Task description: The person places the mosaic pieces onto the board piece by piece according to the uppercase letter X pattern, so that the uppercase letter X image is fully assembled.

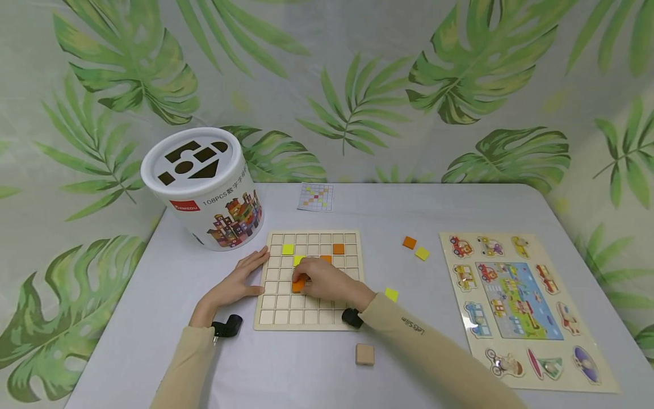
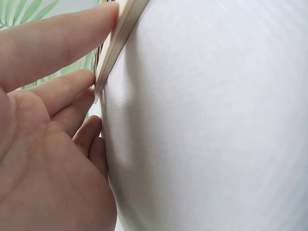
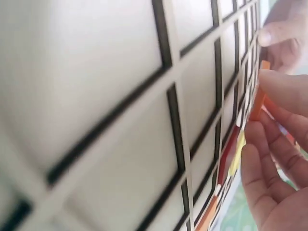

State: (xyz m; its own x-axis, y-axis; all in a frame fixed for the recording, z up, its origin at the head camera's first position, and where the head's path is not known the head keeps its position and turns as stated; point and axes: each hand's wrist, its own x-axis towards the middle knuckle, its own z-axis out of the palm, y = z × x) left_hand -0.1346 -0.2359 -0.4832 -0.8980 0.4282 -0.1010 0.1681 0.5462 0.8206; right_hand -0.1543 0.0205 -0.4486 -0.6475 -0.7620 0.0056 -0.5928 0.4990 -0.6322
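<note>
A wooden grid board (image 1: 274, 318) lies on the white table, with yellow tiles (image 1: 288, 249) and orange tiles (image 1: 338, 249) set in diagonal cells. My right hand (image 1: 329, 281) reaches over the middle of the board and pinches an orange square tile (image 1: 298, 286) between thumb and fingers. That tile stands tilted close over the grid in the right wrist view, beside a red tile (image 3: 227, 155) lying in a cell; the hand hides the red one from the head view. Along the board's left edge rests my left hand (image 1: 236, 284), its fingers extended and fingertips against the rim.
To the right lie a loose orange tile (image 1: 409, 242) and yellow tiles (image 1: 422, 253). A small wooden block (image 1: 365, 354) sits in front of the board. Behind are a pattern card (image 1: 315, 197) and a white bucket (image 1: 204, 187). A vehicle puzzle board (image 1: 460, 312) occupies the right side.
</note>
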